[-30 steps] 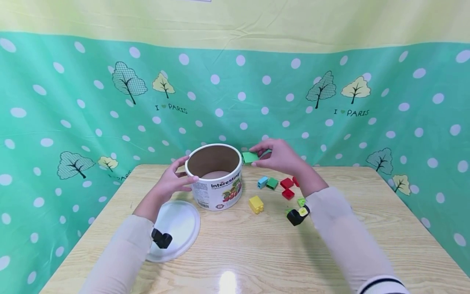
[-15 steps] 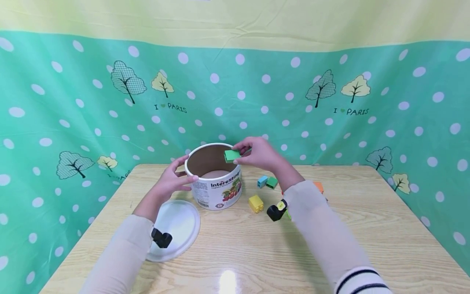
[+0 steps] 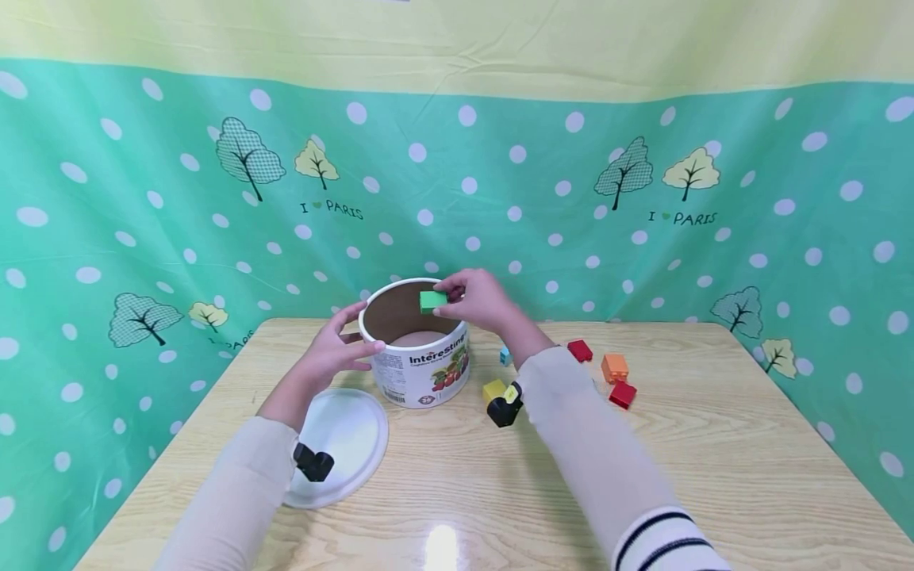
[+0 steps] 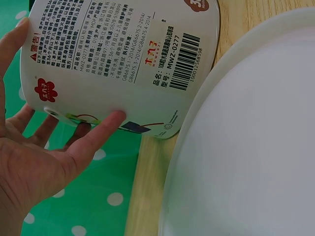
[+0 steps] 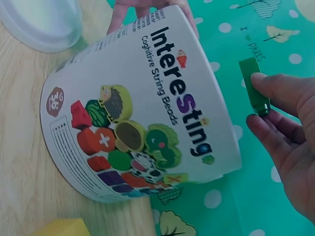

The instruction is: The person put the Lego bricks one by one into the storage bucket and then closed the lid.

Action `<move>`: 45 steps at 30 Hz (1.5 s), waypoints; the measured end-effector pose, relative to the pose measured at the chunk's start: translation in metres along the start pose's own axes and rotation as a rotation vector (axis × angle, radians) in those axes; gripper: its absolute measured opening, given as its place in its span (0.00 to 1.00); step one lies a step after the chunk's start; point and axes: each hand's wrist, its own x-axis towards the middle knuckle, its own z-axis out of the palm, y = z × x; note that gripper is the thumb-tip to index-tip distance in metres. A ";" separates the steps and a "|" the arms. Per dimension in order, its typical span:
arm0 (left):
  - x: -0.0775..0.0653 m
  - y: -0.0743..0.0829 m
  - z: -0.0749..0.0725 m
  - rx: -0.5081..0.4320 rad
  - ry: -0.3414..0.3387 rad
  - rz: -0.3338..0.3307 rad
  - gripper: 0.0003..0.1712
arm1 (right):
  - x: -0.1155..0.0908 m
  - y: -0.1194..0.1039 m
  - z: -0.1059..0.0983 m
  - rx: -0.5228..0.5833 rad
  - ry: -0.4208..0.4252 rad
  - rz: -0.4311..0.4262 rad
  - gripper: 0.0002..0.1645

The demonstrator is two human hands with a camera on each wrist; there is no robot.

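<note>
A white round tub (image 3: 420,377) with "Interesting" printed on its side stands upright and uncovered. My left hand (image 3: 330,350) rests against the tub's left side, fingers spread and thumb laid straight along the wall in the left wrist view. Over the tub's mouth, my right hand (image 3: 480,301) pinches a green toy building brick (image 3: 432,301) between thumb and fingers. The right wrist view shows that same brick (image 5: 254,86) edge-on, apart from the tub wall. The tub's bottom is only partly visible.
A white round lid (image 3: 346,448) lies left of the tub, partly under my left forearm. To the right are a yellow brick (image 3: 493,391), a light blue brick (image 3: 505,356), an orange brick (image 3: 614,367) and red bricks (image 3: 623,394). My right arm hides part of the table.
My right hand has carried the green brick leftward, from beside the tub's right rim to over its mouth. The left hand and tub have stayed put.
</note>
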 end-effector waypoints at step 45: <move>0.001 0.000 -0.001 0.011 0.000 -0.005 0.56 | -0.051 0.030 -0.009 0.244 0.164 -0.099 0.21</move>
